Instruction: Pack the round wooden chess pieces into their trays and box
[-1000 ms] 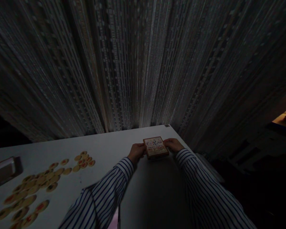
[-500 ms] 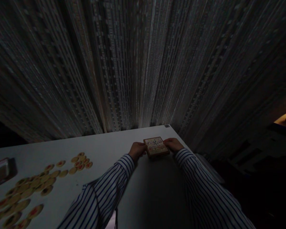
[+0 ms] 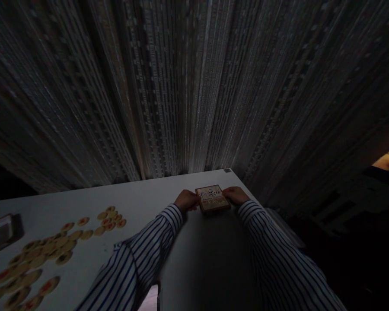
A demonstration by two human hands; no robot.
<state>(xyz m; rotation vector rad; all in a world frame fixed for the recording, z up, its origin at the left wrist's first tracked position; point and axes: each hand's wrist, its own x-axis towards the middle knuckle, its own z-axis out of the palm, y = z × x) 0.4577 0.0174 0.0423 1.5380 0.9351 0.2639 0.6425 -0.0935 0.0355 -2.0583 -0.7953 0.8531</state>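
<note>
A small flat box (image 3: 211, 198) with a printed light lid and brown sides lies on the white table (image 3: 142, 198) near its far right corner. My left hand (image 3: 187, 200) grips the box's left side with curled fingers. My right hand (image 3: 235, 195) grips its right side the same way. Both arms wear blue-and-white striped sleeves. The fingertips are partly hidden behind the box.
Several round yellow discs (image 3: 52, 250) with red marks lie scattered over the table's left part. A dark rectangular tray (image 3: 0, 231) sits at the far left edge. A dark striped curtain (image 3: 194, 86) hangs right behind the table. The room is dim.
Both hands stay on the box in nearly the same place. The view has shifted slightly, so the discs and the tray sit a little further left.
</note>
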